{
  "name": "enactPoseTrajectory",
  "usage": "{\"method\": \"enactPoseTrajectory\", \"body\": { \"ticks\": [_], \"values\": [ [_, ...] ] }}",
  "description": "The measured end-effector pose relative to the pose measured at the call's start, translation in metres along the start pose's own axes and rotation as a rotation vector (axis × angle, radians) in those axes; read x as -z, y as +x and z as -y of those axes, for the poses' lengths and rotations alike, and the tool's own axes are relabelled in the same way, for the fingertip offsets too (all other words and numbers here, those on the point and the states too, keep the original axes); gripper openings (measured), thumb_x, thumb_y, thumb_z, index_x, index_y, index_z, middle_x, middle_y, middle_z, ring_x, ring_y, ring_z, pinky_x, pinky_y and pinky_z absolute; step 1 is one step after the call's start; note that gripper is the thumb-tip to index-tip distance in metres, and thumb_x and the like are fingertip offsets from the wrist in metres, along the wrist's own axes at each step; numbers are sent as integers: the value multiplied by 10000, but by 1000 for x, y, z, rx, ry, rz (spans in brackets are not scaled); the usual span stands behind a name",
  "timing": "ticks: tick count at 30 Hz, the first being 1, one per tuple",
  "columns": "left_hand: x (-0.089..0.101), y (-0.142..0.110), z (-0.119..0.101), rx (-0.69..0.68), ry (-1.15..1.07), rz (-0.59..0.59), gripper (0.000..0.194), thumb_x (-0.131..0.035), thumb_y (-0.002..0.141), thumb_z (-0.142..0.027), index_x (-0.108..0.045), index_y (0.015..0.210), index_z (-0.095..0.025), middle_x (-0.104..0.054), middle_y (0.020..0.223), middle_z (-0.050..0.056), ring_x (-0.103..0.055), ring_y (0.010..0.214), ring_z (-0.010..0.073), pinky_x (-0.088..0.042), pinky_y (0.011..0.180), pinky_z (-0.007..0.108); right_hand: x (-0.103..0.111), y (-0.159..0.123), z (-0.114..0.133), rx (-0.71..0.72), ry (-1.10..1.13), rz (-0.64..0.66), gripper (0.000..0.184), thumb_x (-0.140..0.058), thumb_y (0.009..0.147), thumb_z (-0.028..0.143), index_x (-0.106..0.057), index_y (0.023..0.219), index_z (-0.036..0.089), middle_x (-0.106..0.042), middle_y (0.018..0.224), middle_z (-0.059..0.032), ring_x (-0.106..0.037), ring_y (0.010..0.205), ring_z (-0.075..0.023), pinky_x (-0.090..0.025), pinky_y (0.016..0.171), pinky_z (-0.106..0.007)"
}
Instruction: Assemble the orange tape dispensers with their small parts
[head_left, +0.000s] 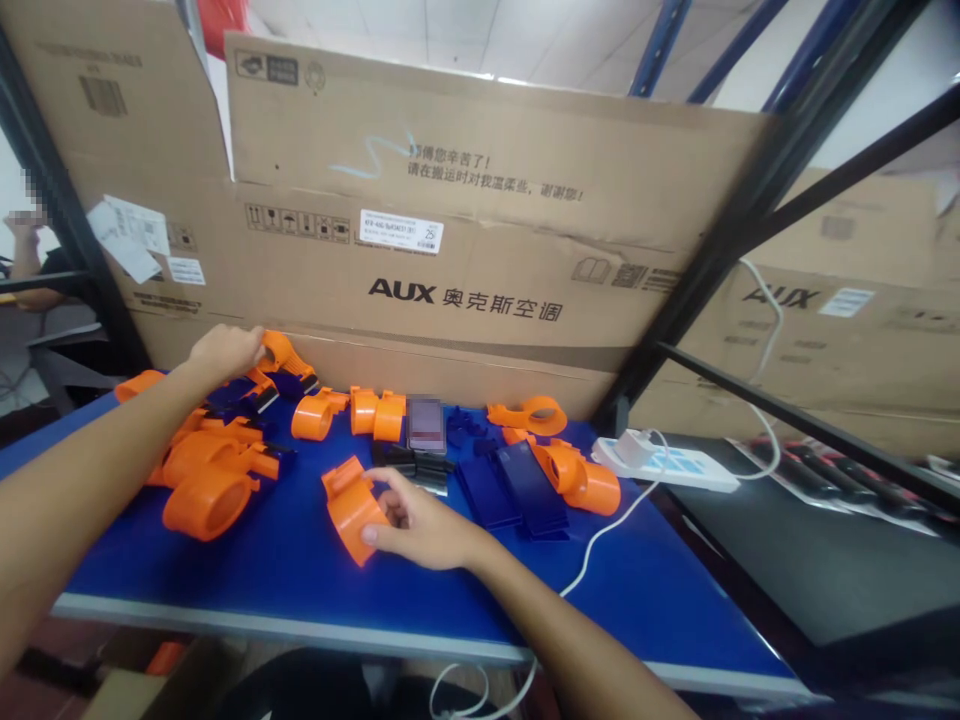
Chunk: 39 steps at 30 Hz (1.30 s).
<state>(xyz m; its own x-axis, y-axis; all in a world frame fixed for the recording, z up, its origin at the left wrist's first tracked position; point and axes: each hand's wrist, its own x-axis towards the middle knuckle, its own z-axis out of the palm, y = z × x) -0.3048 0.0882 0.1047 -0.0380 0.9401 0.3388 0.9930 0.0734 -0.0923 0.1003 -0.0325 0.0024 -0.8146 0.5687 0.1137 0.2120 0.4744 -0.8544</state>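
Observation:
My right hand (420, 522) rests on the blue table (300, 570), its fingers closed round an orange plastic shell part (349, 503) near the table's middle. My left hand (223, 352) reaches to the far left of the table, against the cardboard, and its fingers curl over an orange part (283, 354) lying on a heap of orange and dark blue pieces (214, 470). More orange parts (375, 412) and dark blue flat parts (510, 485) lie just beyond my right hand.
Large cardboard boxes (465, 260) stand along the table's back edge. A phone (426, 423) lies among the parts. A white power strip (664, 463) with a cable sits at the right. Dark shelf struts (750, 200) cross the right side. Another person (26, 250) sits at far left.

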Motion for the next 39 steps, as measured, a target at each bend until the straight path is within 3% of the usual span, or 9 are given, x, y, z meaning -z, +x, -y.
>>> {"method": "enactPoseTrajectory", "body": {
  "ticks": [8, 12, 17, 20, 24, 27, 30, 34, 39],
  "values": [
    [62, 2, -16, -77, 202, -121, 450, -415, 1027, -333, -528, 1274, 26, -712, 1065, 224, -646, 1036, 311, -400, 957, 434, -13, 17, 6, -149, -61, -137, 697, -579, 980, 570, -364, 1549, 228, -687, 911, -39, -626, 770, -180, -468, 657, -287],
    [83, -6, -51, -119, 198, -174, 450, -392, 1031, -329, -550, 1286, 7, -726, 1028, 205, -661, 1021, 313, -427, 935, 433, -32, 33, -4, -183, 47, -219, 630, -634, 970, 455, -403, 1507, 220, -696, 878, -26, -624, 689, -149, -471, 598, -253],
    [98, -23, -110, -259, 169, -166, 430, -387, 1017, -365, -646, 1215, -84, -741, 941, 175, -702, 933, 335, -466, 875, 435, -52, 50, -10, -94, 241, -108, 571, -676, 919, 279, -482, 1456, 253, -697, 1221, -101, -656, 721, -126, -510, 568, -229],
    [100, -39, -141, -318, 143, -120, 419, -396, 989, -377, -706, 1097, -117, -737, 855, 179, -718, 872, 377, -487, 793, 446, -45, 49, -7, -64, 401, -50, 434, -668, 903, 286, -583, 1323, 216, -706, 1213, -103, -660, 760, -136, -533, 553, -220],
    [94, -64, -168, -301, 55, 16, 417, -416, 956, -401, -747, 956, -149, -731, 805, 187, -723, 794, 379, -500, 696, 442, -16, 27, 5, -25, 766, -422, 573, -729, 835, 303, -424, 1319, 273, -718, 1123, -61, -697, 831, -184, -627, 640, -332],
    [82, -79, -178, -289, -20, 50, 365, -473, 922, -390, -763, 898, -169, -726, 783, 178, -721, 779, 366, -502, 711, 453, 3, 7, 16, 60, 939, -541, 563, -764, 836, 391, -370, 1232, 327, -686, 1118, -17, -733, 951, -227, -647, 767, -460],
    [70, -89, -185, -319, -94, 32, 327, -515, 901, -376, -773, 849, -181, -711, 739, 179, -714, 764, 378, -489, 732, 483, 9, -3, 23, 20, 917, -663, 499, -717, 882, 536, -408, 1196, 303, -681, 1021, -21, -746, 883, -223, -656, 722, -436],
    [61, -98, -193, -366, -36, 56, 344, -516, 906, -397, -764, 772, -200, -714, 724, 180, -702, 720, 357, -470, 676, 451, 10, -1, 22, -81, 803, -810, 516, -774, 843, 528, -478, 1175, 268, -633, 824, 22, -718, 714, -175, -660, 616, -342],
    [58, -105, -191, -397, -90, 112, 562, -425, 924, -638, -733, 715, -218, -723, 732, 156, -680, 677, 322, -452, 626, 403, 25, -3, 16, -36, 719, -917, 475, -806, 813, 497, -553, 1121, 239, -589, 747, 41, -684, 647, -149, -647, 544, -274]
  ]
}}
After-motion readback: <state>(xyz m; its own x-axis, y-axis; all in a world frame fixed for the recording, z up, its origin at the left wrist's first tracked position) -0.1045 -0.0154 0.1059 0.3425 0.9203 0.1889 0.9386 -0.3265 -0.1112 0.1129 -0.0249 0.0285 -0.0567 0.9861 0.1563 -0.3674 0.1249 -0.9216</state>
